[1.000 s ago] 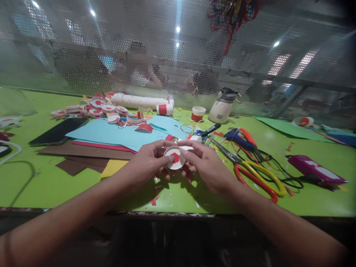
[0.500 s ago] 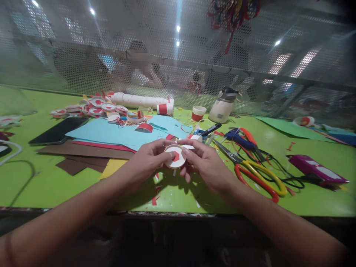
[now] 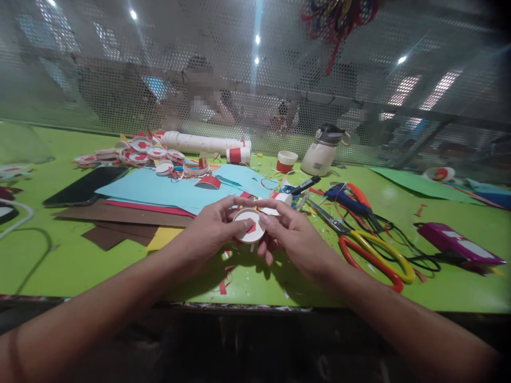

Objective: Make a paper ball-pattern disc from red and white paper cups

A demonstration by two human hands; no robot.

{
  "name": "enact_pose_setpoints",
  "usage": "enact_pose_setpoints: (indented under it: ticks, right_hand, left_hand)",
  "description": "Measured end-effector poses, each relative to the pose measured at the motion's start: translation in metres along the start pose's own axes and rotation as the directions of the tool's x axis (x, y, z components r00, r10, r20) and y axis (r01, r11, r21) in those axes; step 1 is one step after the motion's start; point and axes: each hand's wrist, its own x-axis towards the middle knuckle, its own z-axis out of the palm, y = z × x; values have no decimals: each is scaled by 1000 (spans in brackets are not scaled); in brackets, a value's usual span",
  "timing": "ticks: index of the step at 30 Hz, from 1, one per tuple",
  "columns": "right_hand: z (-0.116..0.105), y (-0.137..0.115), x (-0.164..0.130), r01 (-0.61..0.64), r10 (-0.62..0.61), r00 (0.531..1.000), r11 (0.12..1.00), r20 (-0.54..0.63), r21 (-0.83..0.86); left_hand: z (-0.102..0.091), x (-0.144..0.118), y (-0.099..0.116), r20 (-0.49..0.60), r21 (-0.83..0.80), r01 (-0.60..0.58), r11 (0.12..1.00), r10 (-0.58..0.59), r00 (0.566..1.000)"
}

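Hands are meeting over the green table [image 3: 80, 266]. Left hand [image 3: 209, 231] and right hand [image 3: 297, 239] are both pinching a white paper disc [image 3: 248, 226] with a red mark, each grip closed on its rim. Scissors [image 3: 367, 250] are lying just to the right.

Both forearms reach in from seven and five o'clock, converging at centre. The left hand [image 3: 211, 230] and right hand [image 3: 297, 239] face each other, fingers curled, thumbs and forefingers pinching together.

No legible text, label, brand or number on anything across the cluttered table
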Motion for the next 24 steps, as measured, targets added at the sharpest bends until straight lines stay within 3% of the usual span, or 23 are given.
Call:
enact_pose_setpoints:
  ticks: [12, 16, 24]
  right_hand:
    - [0, 1, 0, 21, -21, 999, 1000, -32, 12]
    - [0, 2, 0, 20, -20, 999, 1000, -28, 12]
    - [2, 3, 0, 39, -39, 999, 999, -16, 19]
  left_hand:
    - [1, 0, -3, 53, -31, -55, 998, 56, 997]
    - [0, 1, -3, 31, 35, -60, 998, 58, 998]
    - [1, 0, -3, 100, -8, -72, 997, 72, 992]
